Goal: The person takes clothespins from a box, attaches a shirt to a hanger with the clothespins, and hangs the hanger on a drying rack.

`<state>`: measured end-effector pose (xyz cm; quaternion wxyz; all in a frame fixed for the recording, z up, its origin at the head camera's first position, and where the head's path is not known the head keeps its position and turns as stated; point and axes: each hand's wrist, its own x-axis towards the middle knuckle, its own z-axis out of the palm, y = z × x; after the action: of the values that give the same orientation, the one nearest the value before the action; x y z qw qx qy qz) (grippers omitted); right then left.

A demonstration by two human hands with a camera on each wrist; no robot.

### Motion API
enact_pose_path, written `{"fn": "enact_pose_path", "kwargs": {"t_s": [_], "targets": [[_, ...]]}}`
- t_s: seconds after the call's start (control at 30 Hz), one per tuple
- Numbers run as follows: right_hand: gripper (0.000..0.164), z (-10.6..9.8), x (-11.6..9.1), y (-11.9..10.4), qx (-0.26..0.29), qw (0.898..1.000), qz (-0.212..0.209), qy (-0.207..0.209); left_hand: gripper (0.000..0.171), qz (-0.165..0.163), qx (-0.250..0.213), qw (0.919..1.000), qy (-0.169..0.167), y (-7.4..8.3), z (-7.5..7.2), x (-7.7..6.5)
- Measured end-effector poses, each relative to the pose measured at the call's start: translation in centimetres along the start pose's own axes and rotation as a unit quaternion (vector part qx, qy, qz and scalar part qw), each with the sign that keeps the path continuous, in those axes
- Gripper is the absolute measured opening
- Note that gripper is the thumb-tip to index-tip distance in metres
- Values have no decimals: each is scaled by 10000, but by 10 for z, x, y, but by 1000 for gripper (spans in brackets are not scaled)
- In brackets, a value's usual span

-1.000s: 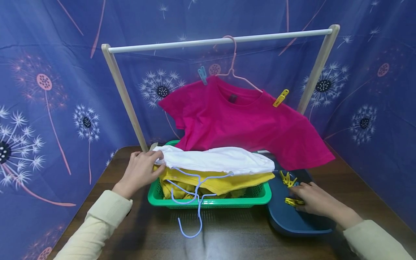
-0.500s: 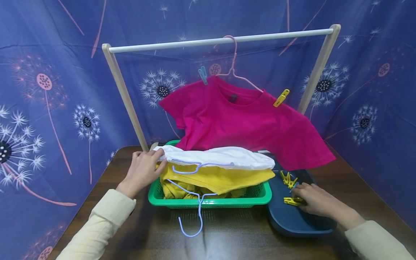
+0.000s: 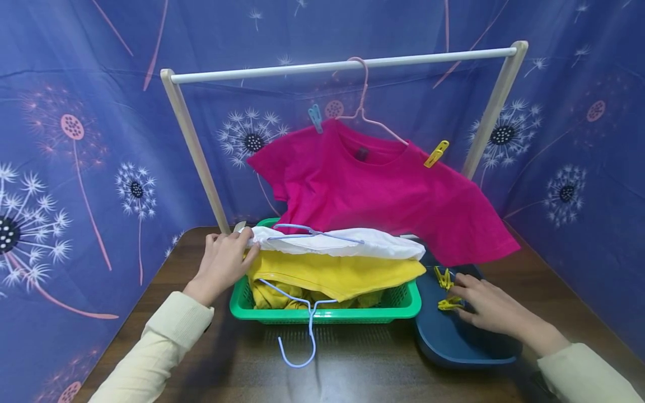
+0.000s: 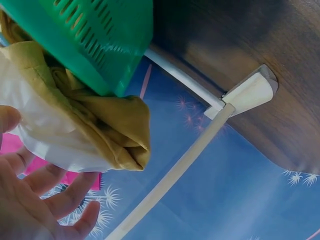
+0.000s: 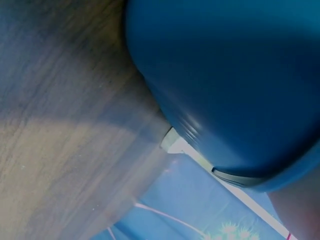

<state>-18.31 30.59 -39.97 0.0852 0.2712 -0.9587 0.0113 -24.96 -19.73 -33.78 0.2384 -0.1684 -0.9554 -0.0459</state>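
Observation:
My left hand pinches the left end of a folded white garment, thumb in front and fingers over the top. A lilac wire hanger sits at that garment, its hook pointing back. Below lies a yellow garment with a second lilac hanger, whose hook hangs over the front of the green basket. My right hand is in the dark blue tray, fingertips at a yellow clothespin. I cannot tell whether it is gripped. More yellow clothespins lie just behind.
A white rail on wooden posts stands behind. From it hangs a magenta T-shirt on a pink hanger, with a blue clothespin and a yellow one. The brown table meets a blue patterned curtain.
The white garment's hanger has swung from hanging forward to pointing back over the cloth. My right hand and the yellow clothespin beside it have shifted slightly. The left hand stays at the garment's end.

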Motion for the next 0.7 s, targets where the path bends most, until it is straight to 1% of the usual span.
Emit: {"fn": "enact_pose_path", "kwargs": {"t_s": [0.1,0.2,0.27,0.33,0.43,0.47,0.6,0.63,0.7], "targets": [[32,0,2,1,-122,9981,-337,494,26,-36,32,10000,77,1,-1,1],[33,-1,4,2,-230,9914,-726,1063,26,-53,63,9999,135,1,-2,1],[35,-3,5,3,-271,9873,-897,1284,26,-51,75,9998,165,1,-2,2],[36,-6,6,2,-294,9861,-942,1338,25,-53,89,9998,195,1,-2,2],[33,-14,5,1,-308,9877,-869,1260,24,-52,102,9996,239,1,-1,3],[34,-17,5,1,-290,9880,-848,1260,24,-54,96,9996,252,1,0,3],[68,-29,8,-2,-200,9865,-852,1383,24,-75,89,9996,266,0,1,4],[73,-31,9,-3,-213,9853,-872,1457,24,-80,79,9996,265,0,1,4],[75,-37,12,-5,-214,9834,-901,1557,24,-84,62,9996,259,0,1,4]]}}
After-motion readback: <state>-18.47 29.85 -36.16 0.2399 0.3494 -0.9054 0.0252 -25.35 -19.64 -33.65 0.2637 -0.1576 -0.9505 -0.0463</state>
